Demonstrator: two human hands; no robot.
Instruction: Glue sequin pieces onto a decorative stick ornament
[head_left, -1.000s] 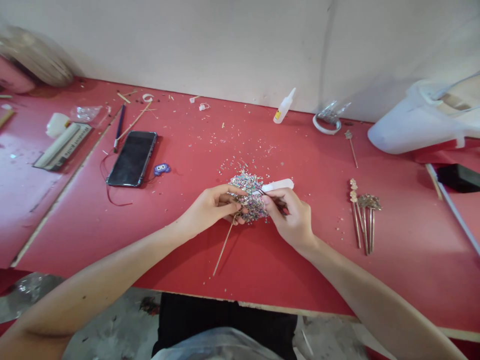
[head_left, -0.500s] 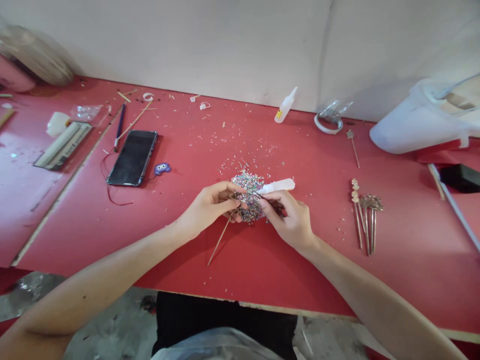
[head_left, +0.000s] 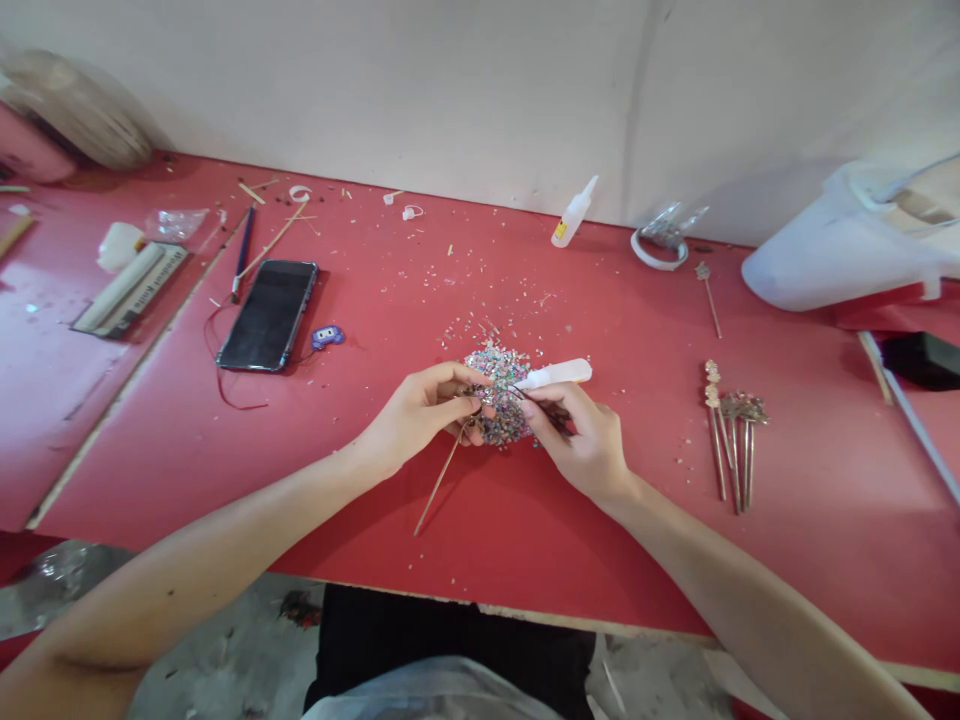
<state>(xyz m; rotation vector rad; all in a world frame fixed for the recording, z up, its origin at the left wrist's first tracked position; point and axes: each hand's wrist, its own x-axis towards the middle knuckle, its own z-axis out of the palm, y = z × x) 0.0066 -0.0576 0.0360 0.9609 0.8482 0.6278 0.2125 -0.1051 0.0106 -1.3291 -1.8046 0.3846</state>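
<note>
My left hand (head_left: 424, 410) pinches the decorated head of a thin gold hairpin stick (head_left: 440, 481), whose shaft slants down toward me. My right hand (head_left: 583, 435) is closed around a dark tweezer-like tool beside a white-handled tool (head_left: 555, 373); its tip meets the hairpin head. Both hands hover over a small heap of multicoloured sequins (head_left: 501, 392) on the red table (head_left: 525, 520).
Several finished gold hairpins (head_left: 731, 430) lie to the right, one more hairpin (head_left: 708, 290) behind them. A glue bottle (head_left: 573, 213) and a white ring (head_left: 658, 250) stand near the wall. A phone (head_left: 268, 315), pen and booklet lie left. A white plastic container (head_left: 840, 250) sits far right.
The hairpin's shaft has swung slightly left and up in my left hand. Both hands stay over the sequin heap with little other movement.
</note>
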